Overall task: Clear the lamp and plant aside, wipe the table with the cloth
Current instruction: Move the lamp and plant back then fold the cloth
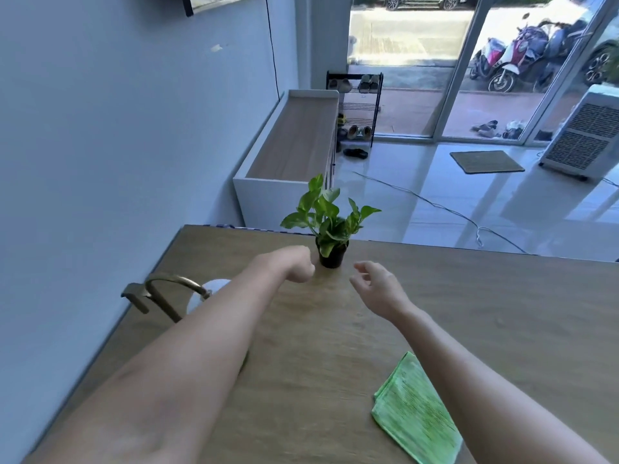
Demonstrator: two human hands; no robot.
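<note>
Plant (330, 226) leafy, black pot, far edge | left hand (298, 267) curled, right hand (376, 288) spread, both empty | cloth (415, 413) green, folded, near edge | bench (469, 296) woodgrain

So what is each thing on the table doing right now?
Small green plant in black pot: upright near the wooden table's far edge, untouched.
Brass arched lamp with white globe: standing at the left edge, partly hidden.
Folded green cloth: lying flat.
Left hand: empty, beside the pot.
Right hand: open, empty.
</note>
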